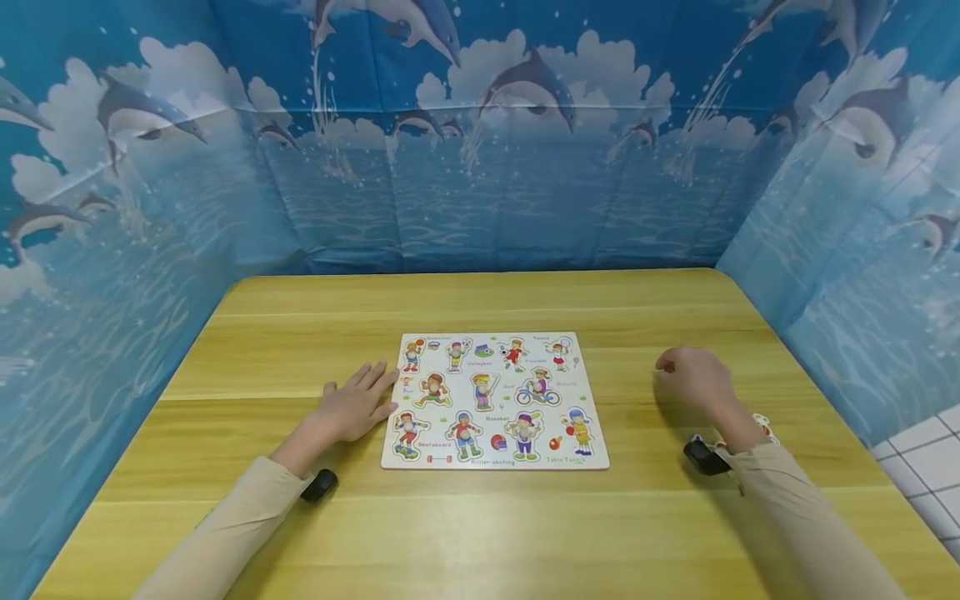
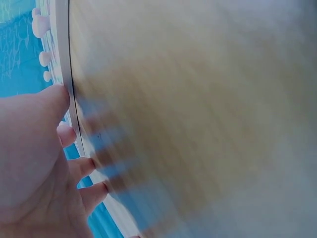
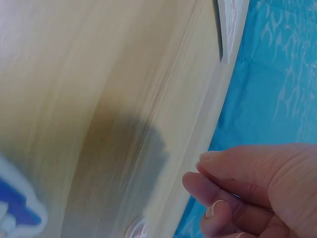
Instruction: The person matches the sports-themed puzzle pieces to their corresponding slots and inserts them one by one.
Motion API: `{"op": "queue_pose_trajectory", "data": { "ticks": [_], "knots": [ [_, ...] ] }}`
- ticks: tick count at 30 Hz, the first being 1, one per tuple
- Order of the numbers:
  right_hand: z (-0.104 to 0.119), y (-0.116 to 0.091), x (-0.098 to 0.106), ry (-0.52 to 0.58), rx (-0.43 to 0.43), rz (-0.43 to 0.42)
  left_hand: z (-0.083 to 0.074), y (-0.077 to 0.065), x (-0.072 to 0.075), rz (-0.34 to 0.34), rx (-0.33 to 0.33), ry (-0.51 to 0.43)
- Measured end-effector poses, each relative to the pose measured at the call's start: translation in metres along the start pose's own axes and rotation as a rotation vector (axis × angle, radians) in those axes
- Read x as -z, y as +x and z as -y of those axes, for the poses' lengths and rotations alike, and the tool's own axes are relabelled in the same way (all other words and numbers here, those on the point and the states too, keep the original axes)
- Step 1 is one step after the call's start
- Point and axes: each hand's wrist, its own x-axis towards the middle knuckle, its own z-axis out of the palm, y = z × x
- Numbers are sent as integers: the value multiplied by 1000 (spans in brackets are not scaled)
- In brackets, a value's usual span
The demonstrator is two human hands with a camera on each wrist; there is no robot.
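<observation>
A white puzzle board (image 1: 491,400) with cartoon sports figures and printed words lies flat in the middle of the table. My left hand (image 1: 356,407) rests with fingers spread at the board's left edge; in the left wrist view its thumb and fingertips sit along that rim, near several pale knobs (image 2: 41,25). To the right of the board, my right hand (image 1: 697,382) hovers over the table, a shadow below it. Its fingers are curled, with thumb tip close against the index finger and nothing visible in between. A blue and white puzzle piece (image 3: 20,203) shows at the right wrist view's lower left.
Beside the right wrist lie small colourful pieces (image 1: 763,425), partly hidden by the forearm. Each wrist carries a black camera (image 1: 319,485). The yellow wooden table (image 1: 480,525) backs onto a blue dolphin-print cloth (image 1: 480,200), which also hangs along both sides. White tiles (image 1: 922,467) show at right.
</observation>
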Motion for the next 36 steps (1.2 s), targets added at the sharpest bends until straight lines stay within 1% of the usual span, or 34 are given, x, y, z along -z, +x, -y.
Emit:
{"op": "queue_pose_trajectory", "data": {
  "ticks": [4, 10, 14, 19, 30, 36],
  "knots": [
    [-8, -1, 4, -4, -23, 26, 1, 0, -2, -3, 2, -3],
    [-23, -4, 6, -25, -40, 21, 1, 1, -3, 0, 9, -4],
    [-32, -5, 10, -40, -62, 47, 1, 0, -3, 7, 14, -3],
    [-40, -4, 15, -44, -80, 68, 0, 0, -2, 0, 9, -5],
    [-55, -3, 15, -80, -50, 41, 2, 1, -3, -2, 11, 1],
    [-58, -2, 15, -76, -61, 72, 2, 1, -3, 2, 16, 6]
  ]
}}
